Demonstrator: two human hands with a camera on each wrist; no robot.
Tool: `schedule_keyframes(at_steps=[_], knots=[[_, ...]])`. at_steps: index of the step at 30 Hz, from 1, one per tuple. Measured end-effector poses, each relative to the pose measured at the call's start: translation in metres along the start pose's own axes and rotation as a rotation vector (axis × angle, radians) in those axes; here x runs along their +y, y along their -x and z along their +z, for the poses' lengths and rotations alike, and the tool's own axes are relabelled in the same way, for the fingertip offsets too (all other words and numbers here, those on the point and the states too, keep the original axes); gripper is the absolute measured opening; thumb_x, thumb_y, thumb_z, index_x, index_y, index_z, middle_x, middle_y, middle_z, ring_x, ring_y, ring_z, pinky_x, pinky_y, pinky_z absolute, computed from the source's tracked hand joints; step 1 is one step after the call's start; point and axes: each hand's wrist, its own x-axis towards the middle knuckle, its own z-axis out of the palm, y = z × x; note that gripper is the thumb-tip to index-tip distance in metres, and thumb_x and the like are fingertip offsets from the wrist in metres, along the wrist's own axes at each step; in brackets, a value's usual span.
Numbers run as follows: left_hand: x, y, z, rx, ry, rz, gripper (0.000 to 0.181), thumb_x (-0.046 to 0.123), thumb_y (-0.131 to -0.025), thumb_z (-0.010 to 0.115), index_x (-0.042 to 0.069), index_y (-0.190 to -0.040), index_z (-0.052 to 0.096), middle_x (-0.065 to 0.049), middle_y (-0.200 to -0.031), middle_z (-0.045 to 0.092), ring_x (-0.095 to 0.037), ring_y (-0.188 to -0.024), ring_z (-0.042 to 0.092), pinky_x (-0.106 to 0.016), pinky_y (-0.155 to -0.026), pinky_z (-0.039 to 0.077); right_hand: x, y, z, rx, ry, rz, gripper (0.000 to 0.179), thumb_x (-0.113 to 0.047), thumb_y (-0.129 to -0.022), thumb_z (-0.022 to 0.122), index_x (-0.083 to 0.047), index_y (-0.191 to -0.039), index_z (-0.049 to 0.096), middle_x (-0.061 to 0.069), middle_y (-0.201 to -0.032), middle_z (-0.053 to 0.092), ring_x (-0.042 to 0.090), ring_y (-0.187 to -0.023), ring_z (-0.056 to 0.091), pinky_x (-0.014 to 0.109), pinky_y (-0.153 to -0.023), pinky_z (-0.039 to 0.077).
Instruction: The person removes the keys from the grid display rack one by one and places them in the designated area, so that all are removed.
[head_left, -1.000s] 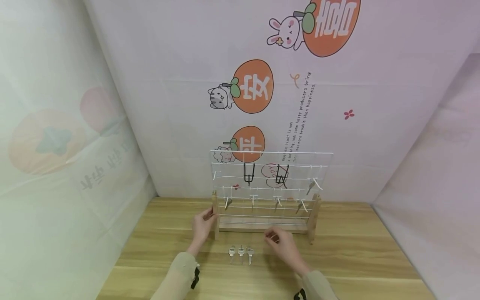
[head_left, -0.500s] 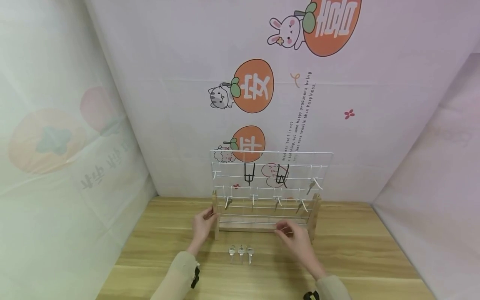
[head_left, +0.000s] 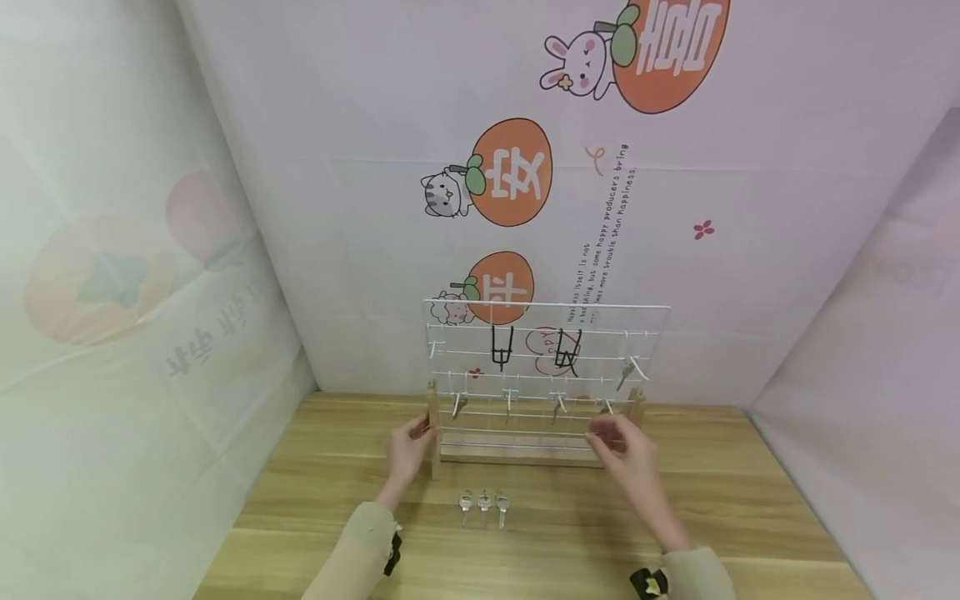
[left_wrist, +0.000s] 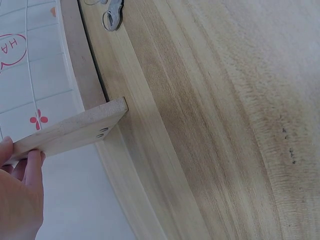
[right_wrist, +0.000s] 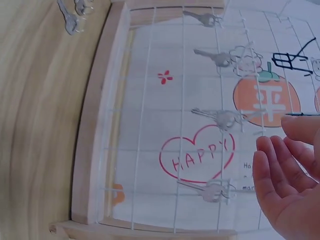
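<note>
A white wire grid rack [head_left: 551, 307] with wooden side posts stands upright on the table. My left hand [head_left: 407, 454] grips its left wooden post [left_wrist: 75, 127] between thumb and fingers. My right hand [head_left: 628, 454] hovers before the lower right of the grid, its fingers loosely bent; in the right wrist view the hand [right_wrist: 292, 175] shows nothing held. Several silver keys, such as one key [right_wrist: 207, 190] near that hand, hang from white hooks. Three more keys [head_left: 484, 502] lie in a row on the table before the rack.
Two black wire hooks [head_left: 502, 346] hang on the upper grid. A key [head_left: 625, 375] hangs at the upper right, while a white hook [head_left: 436, 348] sits at the upper left. White printed cloth [head_left: 360, 233] encloses the wooden table [head_left: 712, 500] at the back and sides.
My right hand has moved right and up, from near the loose keys to the grid's lower right. The left hand stays on the post. The view has shifted slightly.
</note>
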Motion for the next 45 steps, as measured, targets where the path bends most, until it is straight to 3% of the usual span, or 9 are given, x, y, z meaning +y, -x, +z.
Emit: schedule_keyframes(at_steps=[4,10,21,29,39,45], knots=[[-0.001,0.0,0.0,-0.004,-0.006,0.024,0.034,-0.001,-0.084,0.075,-0.009,-0.116,0.066,-0.028,-0.112,0.07,-0.041,-0.101,0.072,-0.038,-0.084,0.064,-0.002,-0.007,-0.01,0.052,-0.021,0.025,0.021,0.006,-0.083,0.074,0.002,-0.103,0.067,0.015,-0.094,0.074,-0.009,-0.08,0.06,0.004,-0.073,0.056],[-0.001,-0.001,0.0,-0.006,0.01,0.005,0.035,0.0,-0.084,0.075,-0.008,-0.117,0.066,-0.028,-0.114,0.069,-0.041,-0.102,0.072,-0.037,-0.085,0.063,-0.002,-0.018,-0.023,0.144,-0.05,0.046,0.021,0.003,-0.085,0.074,0.003,-0.105,0.067,0.02,-0.097,0.073,-0.014,-0.08,0.058,-0.001,-0.073,0.053],[-0.001,-0.002,0.0,-0.023,0.02,-0.011,0.036,-0.001,-0.085,0.073,-0.008,-0.119,0.065,-0.029,-0.116,0.068,-0.041,-0.103,0.071,-0.036,-0.086,0.063,0.014,-0.037,-0.04,0.24,-0.024,0.109,0.02,-0.002,-0.088,0.072,0.005,-0.106,0.067,0.024,-0.101,0.072,-0.019,-0.078,0.056,-0.004,-0.072,0.05],[-0.001,-0.001,0.0,-0.021,0.043,-0.037,0.038,0.0,-0.083,0.075,-0.009,-0.119,0.064,-0.029,-0.115,0.068,-0.042,-0.103,0.071,-0.036,-0.086,0.063,0.02,-0.047,-0.046,0.249,0.024,0.137,0.019,-0.003,-0.089,0.071,0.004,-0.107,0.066,0.021,-0.102,0.072,-0.02,-0.078,0.055,-0.005,-0.073,0.048],[-0.002,0.0,-0.001,-0.022,0.036,-0.028,0.038,0.002,-0.085,0.074,-0.008,-0.12,0.065,-0.028,-0.116,0.068,-0.041,-0.104,0.071,-0.035,-0.086,0.063,0.019,-0.062,-0.049,0.232,0.025,0.189,0.028,-0.016,-0.092,0.07,0.001,-0.113,0.065,0.022,-0.109,0.072,-0.022,-0.078,0.053,-0.005,-0.072,0.047],[-0.002,0.0,0.0,-0.015,0.024,-0.023,0.038,0.001,-0.084,0.075,-0.007,-0.12,0.065,-0.028,-0.116,0.068,-0.041,-0.104,0.071,-0.035,-0.086,0.063,0.02,-0.069,-0.047,0.218,0.024,0.206,0.027,-0.015,-0.093,0.069,0.001,-0.114,0.064,0.021,-0.111,0.072,-0.022,-0.08,0.053,-0.006,-0.073,0.047]])
